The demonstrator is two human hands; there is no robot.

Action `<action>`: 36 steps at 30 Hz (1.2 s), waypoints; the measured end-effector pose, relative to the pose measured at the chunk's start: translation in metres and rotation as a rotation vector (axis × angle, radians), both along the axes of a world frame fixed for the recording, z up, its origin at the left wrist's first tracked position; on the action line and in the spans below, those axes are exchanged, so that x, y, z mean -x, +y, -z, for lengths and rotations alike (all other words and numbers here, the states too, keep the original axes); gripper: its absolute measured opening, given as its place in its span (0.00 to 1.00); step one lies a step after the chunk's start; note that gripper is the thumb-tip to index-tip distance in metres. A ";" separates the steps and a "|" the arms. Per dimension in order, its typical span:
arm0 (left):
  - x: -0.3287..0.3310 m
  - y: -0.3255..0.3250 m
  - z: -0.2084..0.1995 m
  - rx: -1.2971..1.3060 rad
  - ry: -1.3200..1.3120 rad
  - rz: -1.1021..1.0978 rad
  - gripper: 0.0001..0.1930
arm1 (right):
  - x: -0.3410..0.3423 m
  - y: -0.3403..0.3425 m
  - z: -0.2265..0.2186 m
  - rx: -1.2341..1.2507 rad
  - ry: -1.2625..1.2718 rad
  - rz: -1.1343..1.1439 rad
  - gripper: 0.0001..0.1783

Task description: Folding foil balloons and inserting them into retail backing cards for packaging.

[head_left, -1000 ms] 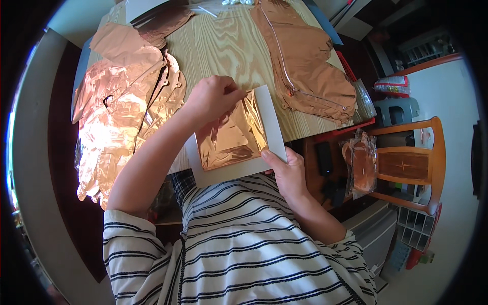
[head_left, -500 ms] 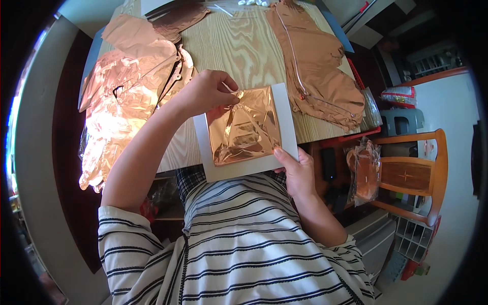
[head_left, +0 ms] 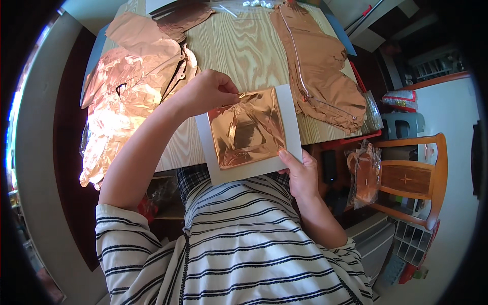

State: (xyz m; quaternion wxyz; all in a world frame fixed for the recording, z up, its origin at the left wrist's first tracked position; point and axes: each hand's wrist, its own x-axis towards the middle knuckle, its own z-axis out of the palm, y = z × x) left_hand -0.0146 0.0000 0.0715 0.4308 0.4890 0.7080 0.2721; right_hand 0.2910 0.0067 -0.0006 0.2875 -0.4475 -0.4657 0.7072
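Note:
A folded square of shiny copper-coloured foil (head_left: 247, 127) lies on a white card (head_left: 294, 119), held over the table's near edge in front of my striped shirt. My left hand (head_left: 211, 94) is at the far left corner of the foil, thumb and forefinger pinching its edge. My right hand (head_left: 301, 170) grips the lower right corner of the card, the thumb on top against the foil and the fingers mostly hidden underneath. The foil is creased, with folds running out from near the left fingertips.
Large flat copper-coloured foil sheets (head_left: 137, 76) cover the table's left side. More foil (head_left: 317, 66), with a thin pale line along it, lies on the right. Wood-grain tabletop (head_left: 234, 46) shows between them. A wooden chair (head_left: 409, 175) with a bagged copper-coloured item (head_left: 366, 175) stands at right.
The card and foil have shifted slightly right with my right hand. My left hand keeps its pinch at the corner, and the reflections on the foil have changed.

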 end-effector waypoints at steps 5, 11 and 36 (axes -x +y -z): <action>-0.002 0.002 0.002 0.020 -0.014 -0.011 0.11 | 0.001 0.000 -0.001 -0.008 -0.034 0.002 0.10; 0.006 0.012 0.012 0.057 -0.200 -0.074 0.09 | 0.002 0.004 -0.004 -0.008 -0.026 0.033 0.10; -0.034 -0.029 0.051 -0.658 0.892 0.177 0.23 | 0.031 0.010 -0.018 -0.162 -0.230 0.013 0.15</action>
